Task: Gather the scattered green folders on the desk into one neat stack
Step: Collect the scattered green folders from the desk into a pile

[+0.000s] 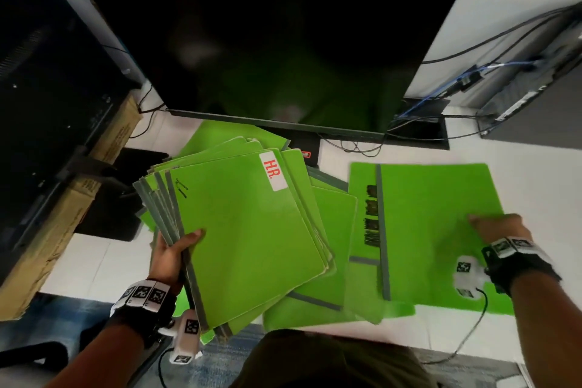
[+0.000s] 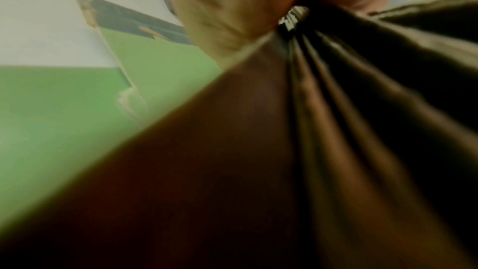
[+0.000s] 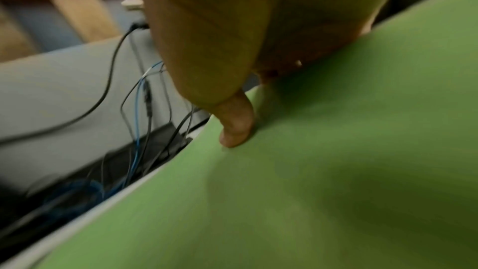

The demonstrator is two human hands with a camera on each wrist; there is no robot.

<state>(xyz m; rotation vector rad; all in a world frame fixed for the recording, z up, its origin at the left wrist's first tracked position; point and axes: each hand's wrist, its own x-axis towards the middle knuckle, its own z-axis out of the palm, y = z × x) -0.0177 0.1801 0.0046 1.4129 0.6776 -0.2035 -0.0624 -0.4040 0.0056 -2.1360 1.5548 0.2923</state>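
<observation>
My left hand (image 1: 174,250) grips a fanned stack of green folders (image 1: 245,230) by its grey spines, thumb on top; the top folder bears a white "H.R." label (image 1: 273,171). The stack hovers tilted over more green folders (image 1: 333,230) lying on the white desk (image 1: 522,173). In the left wrist view the dark spines (image 2: 336,109) fill the frame, with a folder on the desk (image 2: 51,109) behind. My right hand (image 1: 499,231) pinches the right edge of a separate green folder (image 1: 434,214), the thumb (image 3: 235,126) pressing on its upper face (image 3: 310,191). The fingers below are hidden.
A large dark monitor (image 1: 267,50) stands just behind the folders. Cables (image 1: 466,82) and a dark device (image 1: 535,98) lie at the back right. A black computer case (image 1: 41,104) and a cardboard box (image 1: 63,214) line the left side.
</observation>
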